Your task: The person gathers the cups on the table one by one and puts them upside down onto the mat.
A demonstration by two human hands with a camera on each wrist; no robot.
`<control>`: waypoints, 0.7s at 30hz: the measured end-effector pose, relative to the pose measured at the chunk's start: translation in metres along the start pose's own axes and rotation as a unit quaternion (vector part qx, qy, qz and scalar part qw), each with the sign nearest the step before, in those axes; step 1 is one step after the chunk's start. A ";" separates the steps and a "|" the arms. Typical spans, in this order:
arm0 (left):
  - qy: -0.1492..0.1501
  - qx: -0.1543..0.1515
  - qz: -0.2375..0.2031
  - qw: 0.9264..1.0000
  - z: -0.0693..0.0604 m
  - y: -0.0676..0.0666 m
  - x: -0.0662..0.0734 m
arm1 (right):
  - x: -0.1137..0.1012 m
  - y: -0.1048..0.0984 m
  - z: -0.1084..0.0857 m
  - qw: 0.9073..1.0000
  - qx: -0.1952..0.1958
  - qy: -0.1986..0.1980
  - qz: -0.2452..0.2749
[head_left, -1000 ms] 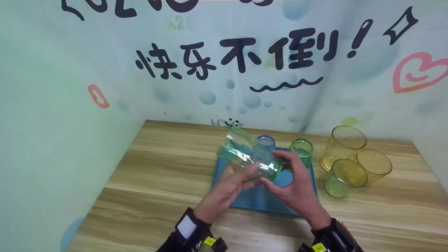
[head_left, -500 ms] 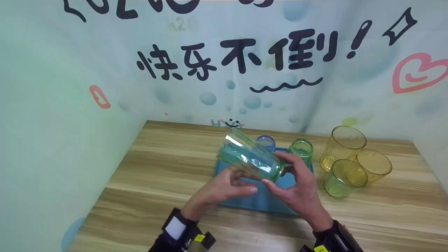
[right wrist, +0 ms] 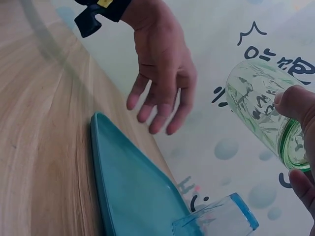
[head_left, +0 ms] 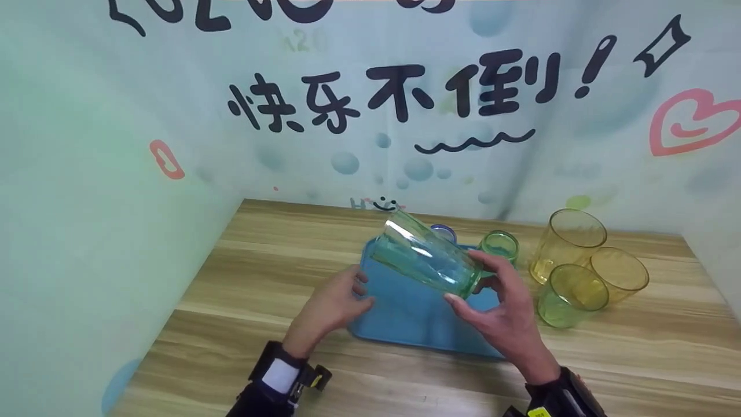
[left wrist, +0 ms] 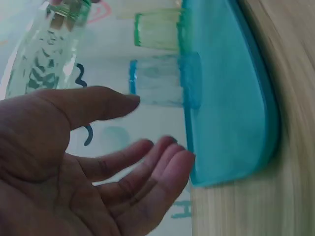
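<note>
My right hand [head_left: 512, 310] grips a clear green drinking glass [head_left: 425, 255] by its base end, tilted with the mouth up and to the left, above a blue tray [head_left: 405, 321]. In the right wrist view the thumb lies against the green glass [right wrist: 263, 110] near its thick base. My left hand [head_left: 330, 304] is off the glass, beside the tray's left edge, its fingers loosely bent around nothing. The left wrist view shows that hand [left wrist: 98, 162] palm up, apart from the glass. A blue glass [head_left: 444, 233] and a smaller green glass [head_left: 499, 246] stand on the tray's far side.
Right of the tray, a tall amber glass [head_left: 564, 249], a second amber glass [head_left: 622, 269] and a yellow-green glass [head_left: 564, 307] stand close together on the wooden table [head_left: 249, 278]. A printed cloth backdrop [head_left: 324, 156] rises behind the table.
My left hand has let go of the green glass and moved left and down, away from it. My right hand keeps hold of the glass, which has shifted slightly right.
</note>
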State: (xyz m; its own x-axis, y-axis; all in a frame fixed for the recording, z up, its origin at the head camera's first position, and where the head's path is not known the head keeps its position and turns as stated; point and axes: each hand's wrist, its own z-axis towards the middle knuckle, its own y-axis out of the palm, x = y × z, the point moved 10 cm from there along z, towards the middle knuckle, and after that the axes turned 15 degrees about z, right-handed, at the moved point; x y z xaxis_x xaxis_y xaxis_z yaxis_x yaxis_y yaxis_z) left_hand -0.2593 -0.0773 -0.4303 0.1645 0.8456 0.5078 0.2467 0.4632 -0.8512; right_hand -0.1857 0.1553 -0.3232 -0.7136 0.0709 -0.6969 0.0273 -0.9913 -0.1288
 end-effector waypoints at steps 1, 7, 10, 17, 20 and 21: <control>-0.010 0.008 0.016 1.000 0.000 0.000 -0.004 | 0.000 -0.001 0.000 1.000 0.002 -0.001 0.000; -0.025 0.040 0.090 0.995 0.004 0.004 -0.020 | 0.002 -0.004 0.001 1.000 0.015 -0.004 0.001; -0.024 0.052 0.106 0.993 0.007 0.006 -0.024 | 0.002 -0.005 0.003 1.000 0.021 0.001 0.002; -0.025 0.054 0.102 0.993 0.010 0.010 -0.029 | 0.001 -0.010 0.007 0.999 0.044 0.011 -0.001; -0.034 0.040 0.095 0.994 0.010 0.013 -0.031 | 0.001 -0.010 0.008 0.999 0.045 0.013 -0.004; -0.037 0.037 0.093 0.994 0.010 0.014 -0.031 | 0.001 -0.010 0.008 0.999 0.044 0.015 -0.005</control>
State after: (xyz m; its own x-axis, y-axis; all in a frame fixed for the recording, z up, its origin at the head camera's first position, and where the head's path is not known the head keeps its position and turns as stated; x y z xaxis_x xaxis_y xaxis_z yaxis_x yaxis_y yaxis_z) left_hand -0.2708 -0.0943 -0.4592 0.1301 0.9344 0.3315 0.1461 0.3126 -0.9386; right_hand -0.1924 0.1646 -0.3168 -0.6922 0.0823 -0.7170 -0.0426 -0.9964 -0.0732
